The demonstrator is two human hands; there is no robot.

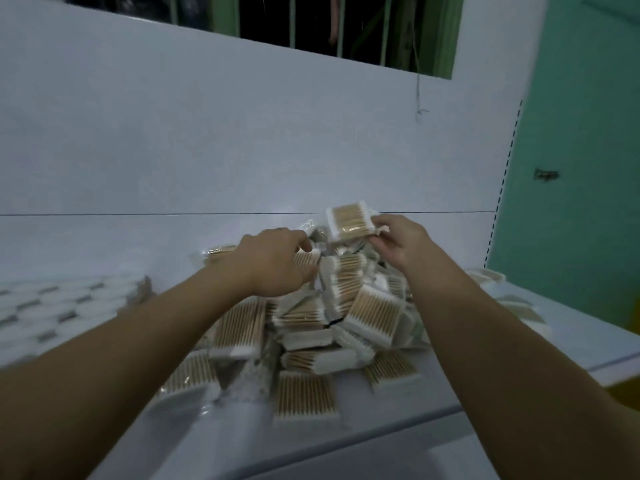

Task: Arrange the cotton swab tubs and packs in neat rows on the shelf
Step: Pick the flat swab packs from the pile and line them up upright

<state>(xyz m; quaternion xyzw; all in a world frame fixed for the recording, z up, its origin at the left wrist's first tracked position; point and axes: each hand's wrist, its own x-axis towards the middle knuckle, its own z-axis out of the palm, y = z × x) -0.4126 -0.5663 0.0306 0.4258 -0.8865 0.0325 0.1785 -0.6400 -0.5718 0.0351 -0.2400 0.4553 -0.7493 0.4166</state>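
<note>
White shelf bears a slumped heap of packs, likely light, slick and crushable, best pinched at the edges, as the right hand pinches one pack just above it, while the left hand rests on the heap, its grasp unclear.

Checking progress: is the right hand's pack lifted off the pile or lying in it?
Lifted: the right hand pinches the cotton swab pack by its edge, above the pile.
</note>
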